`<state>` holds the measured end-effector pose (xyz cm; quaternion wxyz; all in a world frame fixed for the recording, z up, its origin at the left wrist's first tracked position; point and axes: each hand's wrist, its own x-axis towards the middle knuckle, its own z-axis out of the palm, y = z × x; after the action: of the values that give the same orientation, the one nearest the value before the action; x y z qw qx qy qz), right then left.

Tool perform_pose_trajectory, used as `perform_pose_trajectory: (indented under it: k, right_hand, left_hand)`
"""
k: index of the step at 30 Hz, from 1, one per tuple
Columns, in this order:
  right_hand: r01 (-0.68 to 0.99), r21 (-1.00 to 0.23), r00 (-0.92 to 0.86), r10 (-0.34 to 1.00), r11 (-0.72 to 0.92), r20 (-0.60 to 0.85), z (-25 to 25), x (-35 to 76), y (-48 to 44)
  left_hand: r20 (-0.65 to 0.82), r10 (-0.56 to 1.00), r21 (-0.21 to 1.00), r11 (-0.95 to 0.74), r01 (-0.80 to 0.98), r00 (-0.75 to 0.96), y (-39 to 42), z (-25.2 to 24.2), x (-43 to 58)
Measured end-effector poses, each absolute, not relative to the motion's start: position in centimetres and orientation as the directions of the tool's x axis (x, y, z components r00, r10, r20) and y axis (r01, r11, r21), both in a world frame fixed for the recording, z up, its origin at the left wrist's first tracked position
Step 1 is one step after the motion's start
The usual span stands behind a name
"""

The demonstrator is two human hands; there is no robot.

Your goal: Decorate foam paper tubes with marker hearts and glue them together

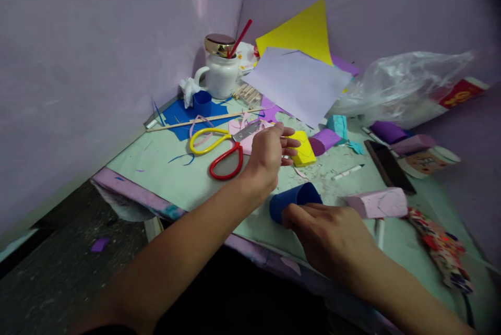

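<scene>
My right hand [324,230] grips a short blue tube [284,203] by its near side, its open end facing up and right. My left hand [270,155] hovers over the middle of the table with fingers apart and nothing in them. Beside that hand lies a yellow block-like piece [303,148] with a drawn outline. To its left rest scissors [237,144] with one yellow and one red handle, their blades over pink paper [246,143]. A pink rolled piece [379,202] with a drawn curve sits right of the blue tube.
Toward the back stand a white mug [222,75], a small blue cup-like roll [202,102] and leaning yellow paper [301,32]. White paper [299,82] lies before it. On the right are a plastic bag [403,84], a phone [389,167] and a marker [348,172]. A thin stick [195,120] crosses blue scraps.
</scene>
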<state>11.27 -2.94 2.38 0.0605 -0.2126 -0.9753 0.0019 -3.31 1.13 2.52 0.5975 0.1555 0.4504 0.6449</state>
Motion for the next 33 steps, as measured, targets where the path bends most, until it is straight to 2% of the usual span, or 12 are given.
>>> perform_pose_trajectory:
  k: [6, 8, 9, 11, 13, 15, 16, 19, 22, 25, 29, 33]
  right_hand:
    - [0.408, 0.016, -0.906, 0.402, 0.913, 0.134, 1.9, 11.3, -3.5]
    - [0.418, -0.051, -0.898, 0.421, 0.907, 0.126, 2.0, 11.7, -3.3]
    - [0.442, -0.130, -0.881, 0.457, 0.888, 0.123, 2.2, 12.1, -3.1]
    - [0.526, -0.368, -0.780, 0.607, 0.767, 0.151, 2.7, 13.0, -2.1]
    - [0.552, -0.666, -0.550, 0.819, 0.502, 0.162, 3.2, 14.2, -0.8]
    - [0.371, -0.909, -0.286, 0.955, 0.190, 0.083, 3.4, 15.2, 0.5]
    - [0.220, -0.974, -0.198, 0.980, 0.057, 0.012, 3.4, 15.5, 1.1]
    - [-0.183, -0.965, -0.140, 0.977, -0.186, -0.162, 2.8, 15.7, 2.1]
    - [-0.329, -0.907, -0.186, 0.960, -0.262, -0.209, 2.1, 15.1, 2.3]
    - [-0.375, -0.892, -0.207, 0.961, -0.251, -0.183, 1.7, 14.6, 2.2]
    - [-0.342, -0.924, -0.230, 0.968, -0.174, -0.098, 1.3, 14.8, 2.0]
    - [-0.283, -0.953, -0.270, 0.962, -0.111, -0.032, 1.0, 15.1, 1.9]
  left_hand:
    - [-0.345, 0.906, 0.771, 0.125, -0.624, -0.246, 1.2, 2.3, -3.2]
    - [-0.334, 0.909, 0.778, 0.116, -0.618, -0.250, 1.3, 2.1, -3.1]
    - [-0.327, 0.911, 0.779, 0.109, -0.617, -0.253, 1.3, 2.0, -3.2]
    - [-0.311, 0.915, 0.779, 0.090, -0.620, -0.257, 1.4, 1.9, -3.2]
    - [-0.302, 0.917, 0.776, 0.079, -0.626, -0.259, 1.4, 1.8, -3.3]
    - [-0.303, 0.917, 0.772, 0.077, -0.630, -0.259, 1.3, 1.8, -3.3]
    - [-0.306, 0.915, 0.775, 0.079, -0.627, -0.262, 1.3, 1.8, -3.3]
    - [-0.318, 0.909, 0.800, 0.105, -0.591, -0.270, 1.3, 2.0, -3.2]
    - [-0.342, 0.908, 0.822, 0.164, -0.545, -0.242, 1.2, 2.1, -3.0]
    - [-0.332, 0.930, 0.843, 0.220, -0.490, -0.154, 0.8, 2.1, -2.6]
    - [-0.349, 0.936, 0.864, 0.299, -0.404, -0.054, 0.4, 2.1, -2.2]
    - [-0.406, 0.914, 0.818, 0.369, -0.441, 0.012, 0.3, 2.1, -2.1]
